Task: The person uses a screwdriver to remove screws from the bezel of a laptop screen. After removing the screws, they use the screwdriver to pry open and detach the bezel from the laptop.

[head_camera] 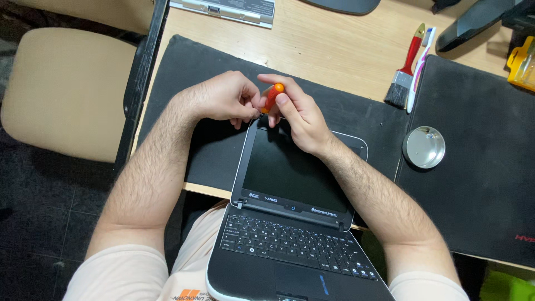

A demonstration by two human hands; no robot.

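Risk of slipping and scratching the laptop screen (290,170): right hand (298,114) gripping orange-handled screwdriver (272,96) at its far left corner, left hand (225,97) pinched closed beside the tip, steadying.

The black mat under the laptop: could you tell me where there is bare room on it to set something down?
The black mat is bare left of the left hand, toward the chair. It is also bare between the laptop and the paintbrush. It is crowded where both hands meet, the right hand holding an orange screwdriver.
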